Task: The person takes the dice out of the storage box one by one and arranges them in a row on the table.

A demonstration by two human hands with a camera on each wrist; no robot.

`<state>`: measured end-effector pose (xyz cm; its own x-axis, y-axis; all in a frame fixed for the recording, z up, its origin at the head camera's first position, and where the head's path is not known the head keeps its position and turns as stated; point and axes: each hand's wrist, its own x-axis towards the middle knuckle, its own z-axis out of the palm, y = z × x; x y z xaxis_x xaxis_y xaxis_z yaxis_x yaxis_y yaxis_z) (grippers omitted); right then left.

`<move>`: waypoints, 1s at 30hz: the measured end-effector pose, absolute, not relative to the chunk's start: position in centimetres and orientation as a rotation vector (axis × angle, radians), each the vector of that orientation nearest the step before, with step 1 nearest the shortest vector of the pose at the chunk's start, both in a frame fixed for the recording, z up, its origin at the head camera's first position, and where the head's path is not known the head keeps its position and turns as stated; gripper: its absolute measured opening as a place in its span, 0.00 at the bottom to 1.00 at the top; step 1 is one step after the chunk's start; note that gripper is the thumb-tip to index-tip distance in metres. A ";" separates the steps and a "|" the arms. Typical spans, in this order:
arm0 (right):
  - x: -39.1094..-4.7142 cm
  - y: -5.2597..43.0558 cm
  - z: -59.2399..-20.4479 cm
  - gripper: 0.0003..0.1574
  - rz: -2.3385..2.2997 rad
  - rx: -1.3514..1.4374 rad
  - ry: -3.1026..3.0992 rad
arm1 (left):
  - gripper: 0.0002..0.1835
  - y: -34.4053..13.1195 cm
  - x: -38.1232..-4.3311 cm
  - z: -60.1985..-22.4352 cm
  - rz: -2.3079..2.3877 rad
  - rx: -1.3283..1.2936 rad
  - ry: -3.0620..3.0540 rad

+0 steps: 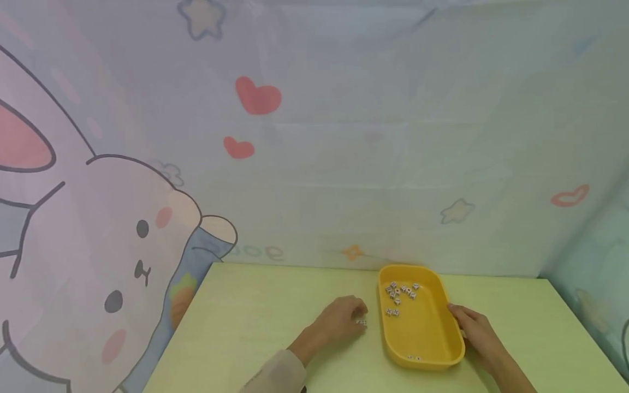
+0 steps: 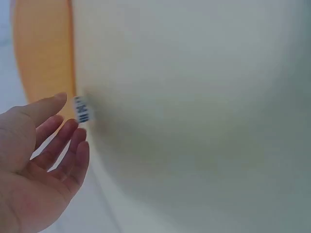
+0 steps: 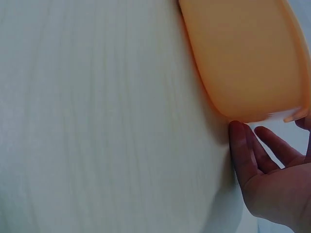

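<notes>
My left hand (image 1: 342, 318) is low over the table, left of the yellow tray (image 1: 422, 333). Just beyond its fingertips lie small white dice (image 1: 362, 322) with dark pips, close together. In the left wrist view the thumb and bent fingers stand apart, with the dice (image 2: 81, 109) right at their tips. My right hand (image 1: 479, 333) holds the tray by its right side. From the right wrist, the fingers (image 3: 241, 145) reach the tray's outer wall (image 3: 243, 63), while the thumb is mostly cut off at the frame's edge.
Inside the tray, several dice (image 1: 397, 301) are gathered toward the far left, and two more dice (image 1: 414, 358) lie at the near end. The pale green table (image 1: 255, 305) ends at a wall cloth (image 1: 344, 191) printed with a rabbit and hearts.
</notes>
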<state>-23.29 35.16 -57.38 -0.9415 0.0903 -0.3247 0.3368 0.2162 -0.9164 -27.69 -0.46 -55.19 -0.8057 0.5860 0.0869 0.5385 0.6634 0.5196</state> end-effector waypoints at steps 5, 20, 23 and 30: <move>-23.4 35.2 -57.0 0.51 -1.818 0.400 2.281 | 0.19 0.4 -27.9 -52.4 0.784 0.949 2.775; -24.8 35.8 -57.2 0.48 -1.879 0.303 2.244 | 0.21 5.2 -31.5 -48.2 0.491 1.176 2.733; -24.7 35.6 -57.5 0.48 -1.902 0.350 2.239 | 0.21 6.2 -32.3 -48.2 0.477 1.246 2.671; -24.7 35.0 -57.6 0.47 -1.922 0.383 2.245 | 0.21 7.6 -33.0 -49.1 0.453 1.196 2.571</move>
<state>-24.67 35.01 -57.58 -0.9542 0.0884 -0.2859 0.2961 0.1410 -0.9447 -33.03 7.63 -49.07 -0.6230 0.7745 -0.1100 0.6901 0.6103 0.3889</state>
